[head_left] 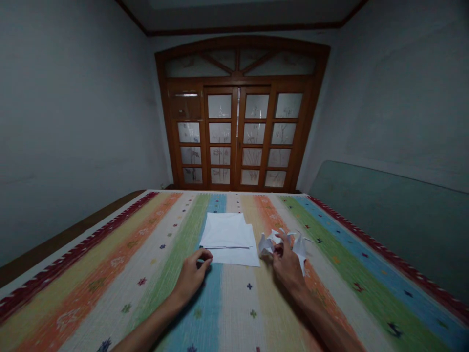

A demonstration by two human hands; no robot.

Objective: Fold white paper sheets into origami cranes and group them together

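A loose stack of white paper sheets (227,234) lies on the striped cloth, with a folded crease or edge across its near part. My left hand (191,276) is curled at the stack's near left corner, its fingertips at the paper's edge. I cannot tell whether they pinch the sheet. To the right of the stack, my right hand (287,264) grips a crumpled, folded piece of white paper (299,247), with pointed folds sticking out on both sides of the fingers. The paper's left end nearly reaches the stack.
The surface is a woven cloth (242,313) with coloured stripes and small motifs, with a red border along both sides. A wooden door with frosted panes (238,137) stands beyond it. A grey-green panel (384,220) rises along the right side.
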